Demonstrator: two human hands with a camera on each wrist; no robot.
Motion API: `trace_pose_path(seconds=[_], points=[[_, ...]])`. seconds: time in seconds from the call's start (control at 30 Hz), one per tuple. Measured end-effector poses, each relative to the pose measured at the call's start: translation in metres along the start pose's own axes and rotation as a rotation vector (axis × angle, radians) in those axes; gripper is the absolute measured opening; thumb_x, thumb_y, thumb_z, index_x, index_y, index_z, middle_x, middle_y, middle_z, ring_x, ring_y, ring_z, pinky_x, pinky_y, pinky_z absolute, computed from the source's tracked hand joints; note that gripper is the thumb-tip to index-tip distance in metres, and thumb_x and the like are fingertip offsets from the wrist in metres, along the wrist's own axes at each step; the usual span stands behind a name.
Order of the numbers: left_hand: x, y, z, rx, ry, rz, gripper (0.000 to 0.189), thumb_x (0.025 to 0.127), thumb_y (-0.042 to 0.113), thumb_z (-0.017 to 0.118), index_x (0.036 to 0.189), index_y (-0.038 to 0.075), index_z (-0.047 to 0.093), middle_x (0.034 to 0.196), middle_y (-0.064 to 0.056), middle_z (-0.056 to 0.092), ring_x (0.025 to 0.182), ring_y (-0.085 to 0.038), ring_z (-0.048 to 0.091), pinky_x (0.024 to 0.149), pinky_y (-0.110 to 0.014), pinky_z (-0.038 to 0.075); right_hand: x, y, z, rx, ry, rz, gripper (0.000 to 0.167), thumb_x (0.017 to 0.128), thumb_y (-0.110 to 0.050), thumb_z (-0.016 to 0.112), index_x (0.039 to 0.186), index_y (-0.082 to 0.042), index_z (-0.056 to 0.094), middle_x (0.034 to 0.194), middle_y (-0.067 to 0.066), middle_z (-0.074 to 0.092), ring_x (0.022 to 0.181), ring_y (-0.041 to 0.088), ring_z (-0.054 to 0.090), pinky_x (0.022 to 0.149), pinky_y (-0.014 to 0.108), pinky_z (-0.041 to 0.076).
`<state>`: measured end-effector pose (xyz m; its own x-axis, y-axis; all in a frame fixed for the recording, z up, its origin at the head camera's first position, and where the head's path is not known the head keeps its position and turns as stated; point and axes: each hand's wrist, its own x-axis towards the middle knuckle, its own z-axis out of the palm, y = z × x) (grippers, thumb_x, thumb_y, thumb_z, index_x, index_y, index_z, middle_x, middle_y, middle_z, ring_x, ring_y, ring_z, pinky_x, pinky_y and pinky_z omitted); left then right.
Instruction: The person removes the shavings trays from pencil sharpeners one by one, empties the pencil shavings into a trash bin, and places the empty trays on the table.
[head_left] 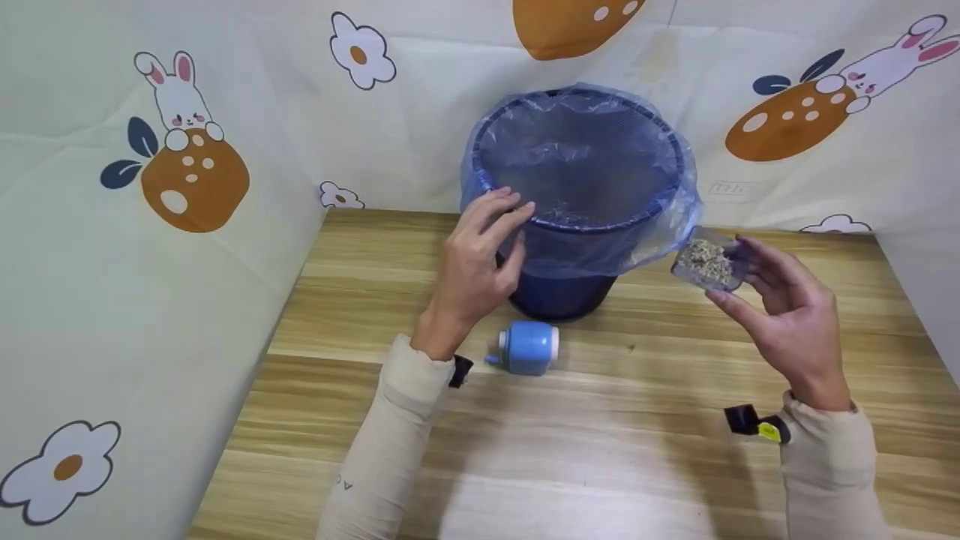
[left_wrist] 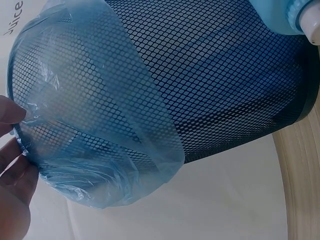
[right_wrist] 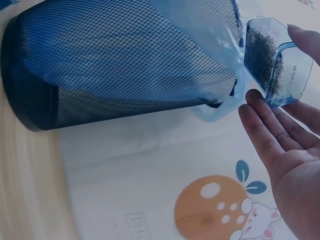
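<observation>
At the left, the left hand (head_left: 476,262) grips the near-left rim of the mesh bin (head_left: 562,296), its fingers slightly bent over the edge with the thumb on the outside, the blue liner (head_left: 585,255) caught beneath them. Just right of that wrist, a blue-and-white device (head_left: 529,349) lies on the surface (head_left: 637,427) before the bin's base, touched by neither hand. Farther right, beside the liner's loose edge, the clear container (right_wrist: 295,80) is tilted and held above the surface, its pale, flaky contents (head_left: 707,260) inside. The right hand (head_left: 799,322) pinches it, thumb on one side and fingertips on the other, parted by the container's width; the remaining fingers extend below it. The bin's bottom is hard to make out through the liner. The left wrist view cuts off both the hand and the device; the right wrist view crops the thumb, and the container's lettering is hard to read.
</observation>
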<state>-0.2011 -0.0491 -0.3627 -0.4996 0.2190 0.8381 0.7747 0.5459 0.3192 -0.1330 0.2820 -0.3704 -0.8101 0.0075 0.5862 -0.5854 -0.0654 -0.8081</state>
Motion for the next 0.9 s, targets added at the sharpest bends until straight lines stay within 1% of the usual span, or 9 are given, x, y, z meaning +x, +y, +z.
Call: trace_pose_path(seconds=[0.17, 0.43, 0.5, 0.73, 0.8, 0.9], points=[[-0.001, 0.000, 0.000, 0.001, -0.001, -0.007, 0.028, 0.088, 0.000, 0.063, 0.115, 0.001, 0.072, 0.119, -0.018, 0.066, 0.123, -0.030, 0.057, 0.111, -0.033, 0.042, 0.010, -0.009, 0.007, -0.013, -0.006, -0.007, 0.064, 0.069, 0.033, 0.063, 0.130, 0.017, 0.052, 0.123, 0.018, 0.064, 0.107, 0.022, 0.064, 0.098, 0.024, 0.051], [-0.002, 0.002, 0.001, 0.007, -0.016, -0.019, 0.029, 0.089, 0.002, 0.063, 0.117, 0.002, 0.071, 0.121, -0.017, 0.065, 0.124, -0.029, 0.056, 0.111, -0.032, 0.042, 0.023, -0.019, 0.018, -0.081, -0.033, -0.013, 0.065, 0.070, 0.029, 0.068, 0.132, 0.014, 0.053, 0.121, 0.016, 0.064, 0.105, 0.021, 0.064, 0.097, 0.022, 0.051], [-0.002, 0.002, 0.001, 0.008, -0.021, -0.019, 0.029, 0.090, 0.002, 0.063, 0.117, 0.003, 0.071, 0.121, -0.017, 0.065, 0.124, -0.029, 0.056, 0.111, -0.032, 0.042, 0.026, -0.022, 0.021, -0.113, -0.040, -0.012, 0.065, 0.071, 0.028, 0.069, 0.132, 0.013, 0.054, 0.120, 0.016, 0.065, 0.105, 0.021, 0.064, 0.097, 0.022, 0.051], [-0.001, 0.001, 0.000, 0.008, -0.021, -0.013, 0.030, 0.089, 0.001, 0.063, 0.117, 0.003, 0.071, 0.121, -0.017, 0.065, 0.124, -0.030, 0.056, 0.111, -0.032, 0.042, 0.039, -0.026, 0.029, -0.206, -0.048, -0.016, 0.063, 0.072, 0.024, 0.071, 0.131, 0.010, 0.056, 0.118, 0.015, 0.066, 0.103, 0.020, 0.065, 0.094, 0.022, 0.052], [-0.001, 0.001, 0.000, 0.008, -0.016, -0.009, 0.029, 0.089, 0.000, 0.062, 0.117, 0.002, 0.071, 0.121, -0.017, 0.065, 0.124, -0.030, 0.056, 0.111, -0.032, 0.042, 0.043, -0.026, 0.031, -0.197, -0.046, -0.017, 0.063, 0.072, 0.023, 0.072, 0.131, 0.010, 0.057, 0.117, 0.015, 0.066, 0.102, 0.020, 0.065, 0.094, 0.022, 0.052], [-0.001, 0.001, 0.000, 0.005, -0.012, -0.003, 0.029, 0.090, 0.000, 0.061, 0.117, 0.002, 0.071, 0.120, -0.018, 0.065, 0.124, -0.030, 0.056, 0.112, -0.032, 0.041, 0.049, -0.027, 0.034, -0.225, -0.043, -0.020, 0.062, 0.071, 0.021, 0.074, 0.130, 0.009, 0.058, 0.116, 0.014, 0.067, 0.101, 0.019, 0.065, 0.093, 0.021, 0.052]])
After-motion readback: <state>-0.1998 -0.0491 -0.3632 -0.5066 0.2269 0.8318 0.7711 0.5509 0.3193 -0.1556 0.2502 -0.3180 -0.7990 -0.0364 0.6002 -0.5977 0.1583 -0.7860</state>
